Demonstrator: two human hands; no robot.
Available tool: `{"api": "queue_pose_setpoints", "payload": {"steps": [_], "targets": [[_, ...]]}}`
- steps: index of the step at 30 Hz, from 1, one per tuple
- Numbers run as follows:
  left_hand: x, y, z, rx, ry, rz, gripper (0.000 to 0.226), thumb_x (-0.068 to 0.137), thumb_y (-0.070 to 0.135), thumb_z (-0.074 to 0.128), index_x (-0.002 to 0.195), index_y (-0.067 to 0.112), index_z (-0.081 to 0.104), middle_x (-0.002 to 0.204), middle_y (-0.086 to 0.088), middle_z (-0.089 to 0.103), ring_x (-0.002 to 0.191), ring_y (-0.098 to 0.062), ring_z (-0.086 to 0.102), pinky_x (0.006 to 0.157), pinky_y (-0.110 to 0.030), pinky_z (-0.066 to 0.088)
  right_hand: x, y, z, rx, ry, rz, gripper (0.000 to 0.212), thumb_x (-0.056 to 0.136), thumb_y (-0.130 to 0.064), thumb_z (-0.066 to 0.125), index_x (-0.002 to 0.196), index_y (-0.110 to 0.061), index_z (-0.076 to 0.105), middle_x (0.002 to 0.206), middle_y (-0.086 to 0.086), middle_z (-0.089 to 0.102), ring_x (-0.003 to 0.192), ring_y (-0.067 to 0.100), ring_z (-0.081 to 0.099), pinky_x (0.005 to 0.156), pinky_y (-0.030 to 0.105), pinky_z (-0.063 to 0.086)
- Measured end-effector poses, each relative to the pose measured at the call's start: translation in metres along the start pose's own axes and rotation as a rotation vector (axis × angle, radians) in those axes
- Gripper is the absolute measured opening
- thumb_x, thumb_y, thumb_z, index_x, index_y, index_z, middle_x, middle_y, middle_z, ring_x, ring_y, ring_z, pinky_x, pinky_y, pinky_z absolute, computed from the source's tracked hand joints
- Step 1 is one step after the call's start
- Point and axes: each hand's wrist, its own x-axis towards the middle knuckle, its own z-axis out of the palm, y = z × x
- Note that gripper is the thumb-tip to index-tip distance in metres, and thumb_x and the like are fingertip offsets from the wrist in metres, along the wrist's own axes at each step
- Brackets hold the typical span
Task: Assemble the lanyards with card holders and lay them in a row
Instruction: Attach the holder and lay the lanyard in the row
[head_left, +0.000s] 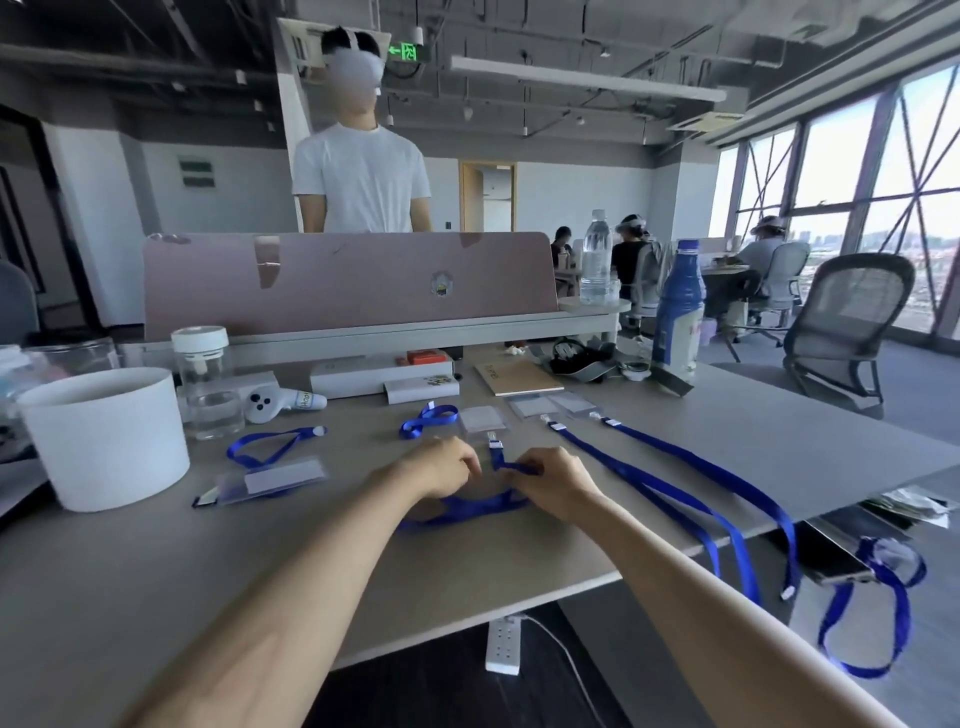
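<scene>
Far left, a white tub (104, 436) stands on the surface (727, 415), and just right of it a spare lanyard (270, 447) lies above a loose card holder (283, 480). Centre now: the left hand (441, 473) and right hand (558, 486) sit close together, fingers curled, both pinching the blue lanyard (467, 506), its clip end pointing at a clear holder (483, 418) just beyond them. On the right, 2 finished lanyards (675, 467) lie side by side, straps trailing over the near edge.
</scene>
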Motion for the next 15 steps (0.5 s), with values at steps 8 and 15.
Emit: {"api": "queue_pose_setpoints", "payload": {"steps": [8,15], "targets": [[0.037,0.016,0.015,0.125,-0.017,0.103,0.064,0.089,0.0,0.028,0.144,0.033,0.038,0.157,0.005,0.025,0.145,-0.02,0.023,0.115,-0.041,0.025,0.003,0.013,0.0,-0.006,0.055,0.019,0.011,0.082,-0.022,0.064,0.088,-0.027,0.072,0.089,0.002,0.07,0.084,0.022,0.064,0.076,0.035,0.054],[0.073,0.009,0.038,0.091,0.03,0.076,0.052,0.097,0.013,0.026,0.14,0.036,0.042,0.155,0.001,0.029,0.139,-0.025,0.033,0.111,-0.042,0.031,0.003,0.029,-0.027,-0.015,-0.029,0.037,0.016,0.083,-0.021,0.066,0.098,-0.021,0.072,0.093,-0.002,0.068,0.086,0.014,0.061,0.062,0.02,0.044]]}}
